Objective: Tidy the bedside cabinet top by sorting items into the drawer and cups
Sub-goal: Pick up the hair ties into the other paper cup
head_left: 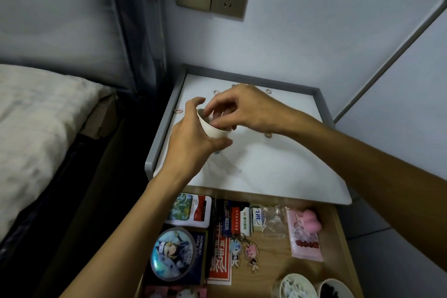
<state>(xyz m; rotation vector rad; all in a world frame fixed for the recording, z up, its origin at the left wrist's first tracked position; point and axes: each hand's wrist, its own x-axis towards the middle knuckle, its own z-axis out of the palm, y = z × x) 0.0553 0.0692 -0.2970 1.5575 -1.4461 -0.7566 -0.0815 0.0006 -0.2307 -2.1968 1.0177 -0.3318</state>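
The left hand [191, 143] grips the cup [211, 128], tilted above the cabinet top [278, 164], mouth toward the right hand [244, 109], whose bunched fingertips dip inside, any pinch not discernible; the nearest loose ring [268, 135] lies right of the cup, nearer the right hand.

The left forearm [135, 220] reaches up from 7 o'clock, bare, wrist straight. The left hand [191, 138] wraps a small white cup [212, 129], thumb below, fingers curled behind it. The right forearm [362, 159] enters from 4 o'clock. The right hand [244, 111] arches over at 1 o'clock of the left, knuckles up, bunched fingertips dipping at the cup's mouth; whether they pinch anything is hidden.
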